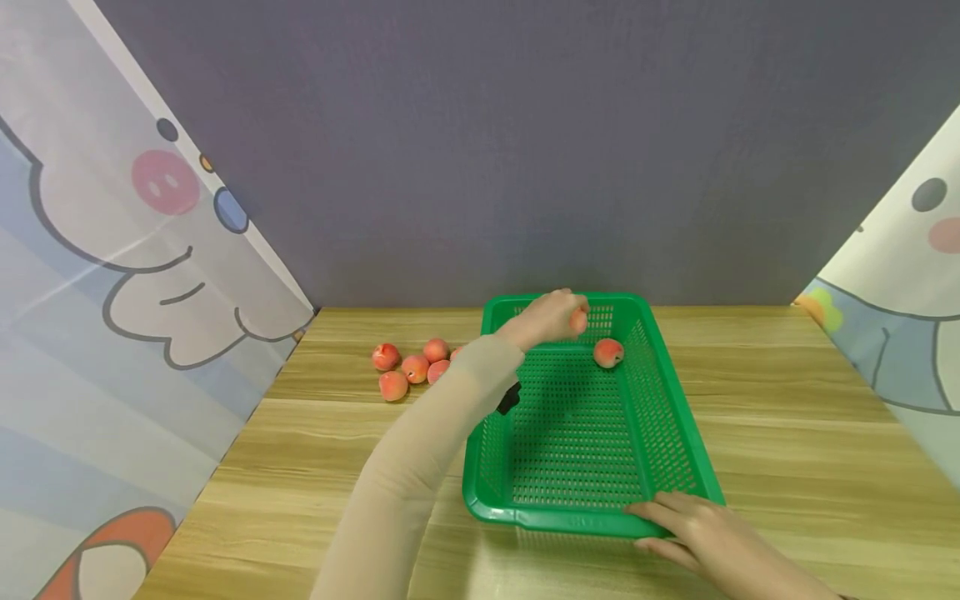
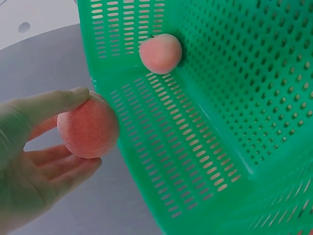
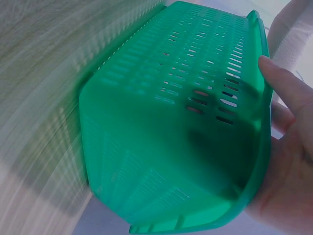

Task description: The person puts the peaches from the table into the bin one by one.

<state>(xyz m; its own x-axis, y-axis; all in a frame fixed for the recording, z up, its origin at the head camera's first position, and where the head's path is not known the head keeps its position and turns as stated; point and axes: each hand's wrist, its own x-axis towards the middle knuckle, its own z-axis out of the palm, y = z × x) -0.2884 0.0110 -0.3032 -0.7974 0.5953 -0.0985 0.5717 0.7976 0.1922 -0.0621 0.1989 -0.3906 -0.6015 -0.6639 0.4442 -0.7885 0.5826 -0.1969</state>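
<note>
A peach [image 2: 89, 126] is pinched between the thumb and fingers of my left hand [image 1: 551, 317], above the far end of a green plastic basket [image 1: 678, 417]. Inside that basket, a second peach [image 1: 608, 353] lies near the far right corner. My right hand [image 1: 693, 527] holds the near rim by the right corner. In the right wrist view its thumb [image 3: 279, 81] lies on the outside of the wall, while the fingers are mostly hidden behind the rim.
Several more peaches [image 1: 416, 368] are grouped on the wooden table [image 1: 322, 450] left of the basket, partly hidden by my left sleeve [image 1: 420, 442]. A grey wall [image 1: 525, 150] rises behind the table, and cartoon-printed sheets [image 1: 90, 350] hang at both sides.
</note>
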